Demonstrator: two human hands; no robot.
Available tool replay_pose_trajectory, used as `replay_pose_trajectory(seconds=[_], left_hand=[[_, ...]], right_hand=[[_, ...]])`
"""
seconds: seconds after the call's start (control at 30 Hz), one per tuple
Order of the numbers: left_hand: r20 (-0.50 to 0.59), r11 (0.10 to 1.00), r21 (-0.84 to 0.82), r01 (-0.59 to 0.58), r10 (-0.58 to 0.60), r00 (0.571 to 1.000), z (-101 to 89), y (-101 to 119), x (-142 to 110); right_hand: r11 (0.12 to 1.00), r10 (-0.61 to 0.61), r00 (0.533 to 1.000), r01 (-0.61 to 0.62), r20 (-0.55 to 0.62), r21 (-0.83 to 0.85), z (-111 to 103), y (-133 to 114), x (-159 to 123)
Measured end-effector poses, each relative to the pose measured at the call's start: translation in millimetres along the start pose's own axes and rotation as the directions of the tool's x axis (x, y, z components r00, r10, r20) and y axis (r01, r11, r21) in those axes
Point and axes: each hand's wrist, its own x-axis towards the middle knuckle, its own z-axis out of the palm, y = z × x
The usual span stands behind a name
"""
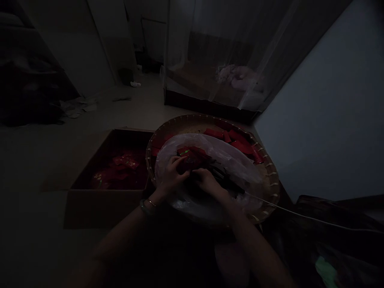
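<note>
The picture is very dark. My left hand [173, 175], with a bangle and a thin bracelet at the wrist, grips the near left edge of a red decorated piece [193, 155] that has a small green spot. Close beside it, my right hand [207, 181] has its fingers closed near the same piece; what they hold is hidden. Both hands are over a sheet of clear plastic [240, 164] in a round woven basket [271, 176]. Just right of my right hand lies a dark tool [229, 183] with a white cord, its kind unclear.
More red pieces [243, 144] lie along the basket's far right side. Left of the basket is an open cardboard box [90, 204] with red shiny packets [126, 161]. The white cord [315, 223] runs off right. A pale wall [324, 108] rises at right; a netted bed [210, 86] stands behind.
</note>
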Motion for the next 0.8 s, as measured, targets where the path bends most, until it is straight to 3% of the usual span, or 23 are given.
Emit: replay_pose_trajectory(seconds=[0.17,0.33,0.5,0.67,0.8], left_hand=[[0.014,1.0,-0.016,-0.008,0.008,1.0,0.3,-1,0],[-0.03,0.997,0.01,-0.074,0.074,0.997,1.5,-4,0],[-0.032,0.99,0.044,-0.131,0.132,0.991,1.0,-2,0],[-0.032,0.992,0.018,-0.128,0.129,0.991,2.2,-4,-1],[-0.018,0.992,-0.003,-0.127,0.127,0.992,3.6,-7,-2]], right_hand=[[0.975,0.173,0.978,-0.154,0.115,-0.159,5,-6,10],[0.991,0.028,0.965,0.007,0.259,-0.133,-1,-14,13],[0.986,0.03,0.947,0.024,0.32,-0.164,-2,-12,10],[0.988,-0.059,0.951,0.099,0.302,-0.116,1,-20,2],[0.985,-0.075,0.954,0.116,0.29,-0.127,-14,-22,-16]])
